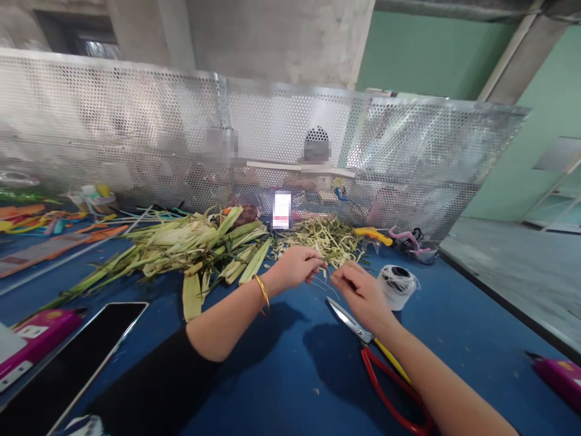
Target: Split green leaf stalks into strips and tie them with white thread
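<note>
My left hand (pixel 296 264) and my right hand (pixel 361 290) hover close together above the blue table (pixel 281 375). Each pinches an end of a thin clear thread (pixel 327 280) stretched between them. A gold bangle (pixel 262 293) circles my left wrist. A white spool of thread (pixel 396 286) stands just right of my right hand. Scissors with red and yellow handles (pixel 379 363) lie on the table under my right forearm. A pile of green and pale leaf strips (pixel 190 248) lies behind my left hand, with shredded leaf scraps (pixel 324 239) beyond both hands.
A perforated metal screen (pixel 254 139) closes off the far side; other people sit behind it. A dark phone (pixel 77 357) and a pink tool (pixel 34 336) lie at the left. Another pink object (pixel 556 372) lies at the right edge. A yellow tool (pixel 373 235) lies near the screen.
</note>
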`<state>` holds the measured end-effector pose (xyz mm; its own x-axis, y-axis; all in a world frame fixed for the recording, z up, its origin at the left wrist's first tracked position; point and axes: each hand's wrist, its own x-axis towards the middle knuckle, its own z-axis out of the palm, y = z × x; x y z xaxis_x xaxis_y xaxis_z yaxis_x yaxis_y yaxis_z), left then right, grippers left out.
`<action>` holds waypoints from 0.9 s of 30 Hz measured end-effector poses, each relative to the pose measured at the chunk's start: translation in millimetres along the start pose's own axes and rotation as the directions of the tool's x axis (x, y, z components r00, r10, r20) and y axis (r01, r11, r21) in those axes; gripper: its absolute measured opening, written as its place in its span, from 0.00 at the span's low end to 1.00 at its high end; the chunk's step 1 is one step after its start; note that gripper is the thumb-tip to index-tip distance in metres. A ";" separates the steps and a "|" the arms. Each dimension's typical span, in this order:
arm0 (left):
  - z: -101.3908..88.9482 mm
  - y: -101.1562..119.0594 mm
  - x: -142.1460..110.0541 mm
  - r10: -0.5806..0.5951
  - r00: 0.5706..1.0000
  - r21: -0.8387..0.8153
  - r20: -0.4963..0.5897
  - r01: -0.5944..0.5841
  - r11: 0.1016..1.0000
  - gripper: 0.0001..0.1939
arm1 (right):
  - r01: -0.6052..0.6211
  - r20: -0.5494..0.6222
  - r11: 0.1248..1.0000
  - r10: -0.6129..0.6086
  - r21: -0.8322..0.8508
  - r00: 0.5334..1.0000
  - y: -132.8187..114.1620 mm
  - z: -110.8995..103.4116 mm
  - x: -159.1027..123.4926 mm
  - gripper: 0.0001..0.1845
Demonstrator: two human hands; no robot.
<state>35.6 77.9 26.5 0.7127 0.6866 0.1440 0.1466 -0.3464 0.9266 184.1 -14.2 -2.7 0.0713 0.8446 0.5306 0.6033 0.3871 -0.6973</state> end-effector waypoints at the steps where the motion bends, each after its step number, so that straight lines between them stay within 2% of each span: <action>1: 0.7 -1.2 0.3 -0.023 1.000 -0.027 0.004 0.023 0.999 0.07 | 0.098 -0.013 0.995 -0.098 -0.037 0.995 -2.9 1.2 -1.9 0.09; 2: 1.7 -2.1 0.3 -0.041 0.999 -0.053 0.015 0.042 0.998 0.07 | 0.167 -0.016 0.985 -0.168 -0.049 0.986 -5.0 2.4 -3.4 0.09; 4: 4.3 -3.3 0.0 -0.055 0.997 -0.094 0.054 0.060 0.994 0.07 | 0.174 0.001 0.984 -0.175 0.035 0.985 -6.1 4.9 -5.1 0.10; 7: 9.0 -4.2 -0.7 -0.058 0.996 -0.110 0.066 0.066 0.992 0.10 | 0.022 0.040 0.965 -0.033 0.261 0.999 -2.0 8.6 -4.4 0.12; 9: 12.2 -4.0 -0.9 -0.086 0.996 -0.117 0.032 0.090 0.989 0.12 | -0.040 0.029 0.942 0.032 0.334 0.999 1.5 10.4 -3.6 0.12; 11: 15.1 -3.1 -0.9 -0.126 0.992 -0.143 -0.001 0.124 0.982 0.12 | -0.043 0.010 0.956 0.042 0.292 0.999 3.0 12.2 -4.1 0.13; 16: 21.3 -1.2 -0.3 -0.221 0.975 -0.202 -0.036 0.210 0.957 0.12 | 0.002 0.025 1.000 -0.002 0.028 1.000 -3.4 18.1 -11.4 0.13; 21: 23.1 -4.4 0.8 -0.234 0.969 -0.141 -0.078 0.222 0.965 0.10 | 0.164 0.062 0.980 -0.158 -0.110 0.985 -12.6 24.5 -17.5 0.13; 23: 21.6 -5.6 0.2 -0.175 0.978 -0.034 -0.111 0.173 0.984 0.09 | 0.190 0.067 0.973 -0.182 -0.133 0.981 -15.2 23.4 -17.6 0.13; 25: 19.1 -5.6 -1.6 -0.013 0.990 0.242 -0.137 0.046 0.969 0.08 | 0.157 0.071 0.980 -0.149 -0.125 0.986 -17.3 17.7 -15.4 0.12; 27: 15.9 -4.1 -4.3 0.167 0.985 0.534 -0.050 -0.115 0.837 0.08 | 0.069 0.073 0.996 -0.065 -0.060 0.995 -18.2 7.6 -10.5 0.13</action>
<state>42.9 66.2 16.5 0.6921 0.6500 0.3139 0.4072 -0.7106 0.5738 166.3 -27.3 0.7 -0.0258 0.8423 0.5384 0.6532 0.4219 -0.6287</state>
